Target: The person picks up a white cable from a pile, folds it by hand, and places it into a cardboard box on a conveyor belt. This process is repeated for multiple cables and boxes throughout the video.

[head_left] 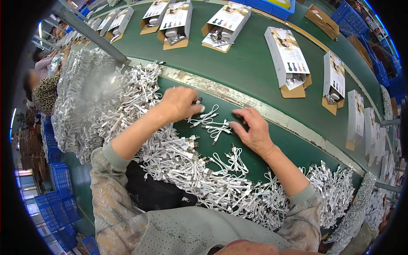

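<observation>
My left hand (180, 104) is closed with its fingers curled down over the green work surface. A small dark bit shows at its fingertips, but what they pinch is mostly hidden. Beside those fingertips lies a bundled white USB cable (209, 114). Another looped white cable (219, 127) lies between the hands. My right hand (255, 131) is open, thumb and forefinger apart, with the thumb close to that cable's end. Nearer to me, a few more tied cables (231, 161) lie apart from a large heap of white cables (187, 161).
Beyond a worn metal rail (204, 87), a green conveyor belt (238, 55) carries several open white boxes (289, 55). Clear plastic bags (85, 97) are piled at left. A metal post (91, 32) crosses the upper left. A blue tray (272, 8) stands at the back; people sit far left.
</observation>
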{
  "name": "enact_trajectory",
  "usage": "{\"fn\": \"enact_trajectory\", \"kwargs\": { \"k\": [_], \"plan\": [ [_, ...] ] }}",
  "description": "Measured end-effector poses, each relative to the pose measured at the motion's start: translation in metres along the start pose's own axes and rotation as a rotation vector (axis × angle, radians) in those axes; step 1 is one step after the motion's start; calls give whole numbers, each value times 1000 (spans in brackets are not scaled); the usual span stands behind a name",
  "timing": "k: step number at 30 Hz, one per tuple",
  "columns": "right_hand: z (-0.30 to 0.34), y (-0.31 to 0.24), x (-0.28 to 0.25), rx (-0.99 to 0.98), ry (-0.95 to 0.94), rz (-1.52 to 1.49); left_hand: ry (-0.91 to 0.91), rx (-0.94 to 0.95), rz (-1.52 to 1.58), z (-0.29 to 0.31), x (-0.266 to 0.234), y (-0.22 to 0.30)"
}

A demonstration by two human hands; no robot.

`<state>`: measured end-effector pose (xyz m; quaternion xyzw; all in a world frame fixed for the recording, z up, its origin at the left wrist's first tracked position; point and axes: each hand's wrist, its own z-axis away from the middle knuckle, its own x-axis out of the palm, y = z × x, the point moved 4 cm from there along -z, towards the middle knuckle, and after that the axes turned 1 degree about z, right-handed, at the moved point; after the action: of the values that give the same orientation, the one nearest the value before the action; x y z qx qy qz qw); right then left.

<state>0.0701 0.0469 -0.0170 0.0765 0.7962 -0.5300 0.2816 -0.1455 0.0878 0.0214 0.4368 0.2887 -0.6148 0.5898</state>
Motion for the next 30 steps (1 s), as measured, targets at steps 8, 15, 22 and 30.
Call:
{"fn": "enact_trajectory", "kwargs": {
  "k": [8,15,22,30],
  "plan": [
    [20,-20,5,49,-362,59,-2,149,508,30,15,12],
    [6,-28,-4,-86,-155,137,359,110,280,23,13,2],
    [0,-11,10,-5,-239,148,297,121,79,23,21,-11],
    [-22,15,0,716,-215,-686,305,119,197,21,21,-4]
  ]
}}
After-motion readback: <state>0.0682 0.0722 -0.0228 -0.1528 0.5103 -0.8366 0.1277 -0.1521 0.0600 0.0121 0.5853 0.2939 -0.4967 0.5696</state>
